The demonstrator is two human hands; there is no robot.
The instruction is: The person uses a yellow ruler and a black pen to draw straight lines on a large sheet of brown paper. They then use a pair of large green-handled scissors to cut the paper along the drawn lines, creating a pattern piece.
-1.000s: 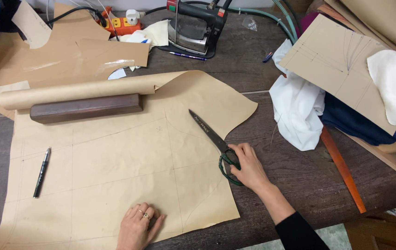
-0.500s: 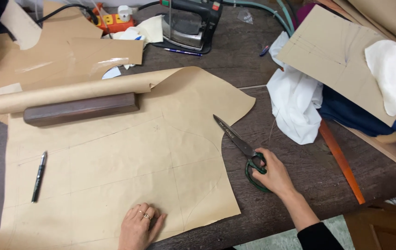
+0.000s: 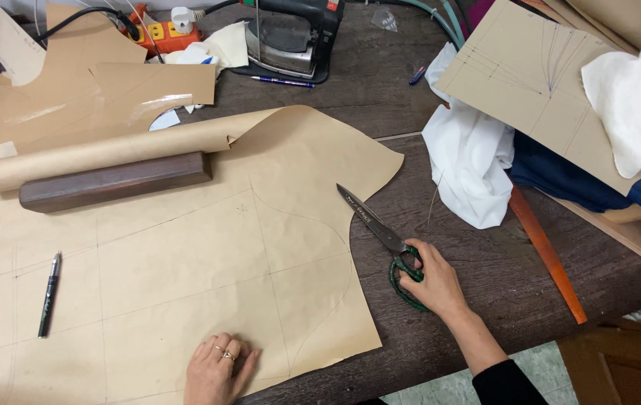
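Two hands are at work: the left hand [image 3: 217,367] lies flat, pinning the brown pattern paper [image 3: 185,262] near its front edge, while the right hand [image 3: 433,281] grasps the scissors [image 3: 380,232] on the table, right of the paper. Pencilled curves seem mostly uncut.

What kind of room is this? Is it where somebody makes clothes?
Probably yes, a sewing or tailoring workshop. A brown paper pattern with drawn lines lies on the wooden table, the right hand holds big scissors, and an iron and white cloth sit nearby. The left hand presses the paper.
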